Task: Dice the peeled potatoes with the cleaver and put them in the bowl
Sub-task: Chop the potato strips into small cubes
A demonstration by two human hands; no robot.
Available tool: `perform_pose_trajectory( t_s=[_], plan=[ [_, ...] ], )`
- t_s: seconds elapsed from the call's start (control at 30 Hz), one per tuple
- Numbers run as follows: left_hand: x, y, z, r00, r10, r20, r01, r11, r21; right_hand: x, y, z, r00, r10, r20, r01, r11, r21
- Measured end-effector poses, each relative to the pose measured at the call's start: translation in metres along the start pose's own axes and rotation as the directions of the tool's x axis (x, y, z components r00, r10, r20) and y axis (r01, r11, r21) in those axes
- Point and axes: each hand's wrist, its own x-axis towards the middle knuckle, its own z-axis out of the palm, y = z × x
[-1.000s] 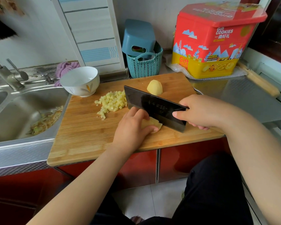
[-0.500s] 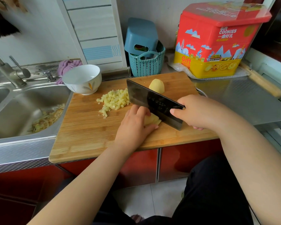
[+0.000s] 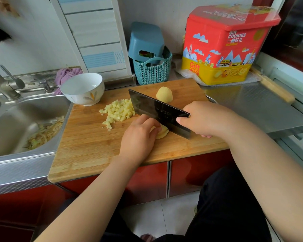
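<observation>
Left of centre, the white bowl sits by the diced potato pile on the cutting board. Mid-frame, the left hand, fingers curled together, holds sliced potato; the right hand grips the cleaver, a potato half behind

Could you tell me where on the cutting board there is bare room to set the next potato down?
Bare wood runs along the cutting board's near-left part, between the sink edge and the left hand. The middle is crowded: diced potato pile, cleaver, potato slices and right hand.
</observation>
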Motion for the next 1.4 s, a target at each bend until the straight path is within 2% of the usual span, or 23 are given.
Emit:
perform_pose_trajectory(
  t_s=[0.33,0.67,1.1,1.4],
  plan=[
    [0.002,-0.001,0.004,1.0,-0.023,0.009,0.023,0.998,-0.052,-0.008,-0.004,0.004,0.996,-0.004,-0.092,-0.004,0.996,-0.089],
    [0.002,-0.001,0.006,1.0,-0.022,0.018,0.023,1.0,-0.008,-0.017,-0.014,-0.01,0.995,-0.016,-0.094,0.004,0.992,-0.13],
    [0.003,0.0,0.008,0.999,-0.006,0.038,0.005,0.999,0.033,-0.018,-0.023,-0.007,0.992,-0.046,-0.114,0.013,0.962,-0.273],
    [0.003,-0.002,0.007,0.998,-0.027,0.058,0.027,1.0,0.009,-0.006,-0.019,-0.01,1.0,0.005,0.001,-0.004,0.974,-0.226]
  ],
)
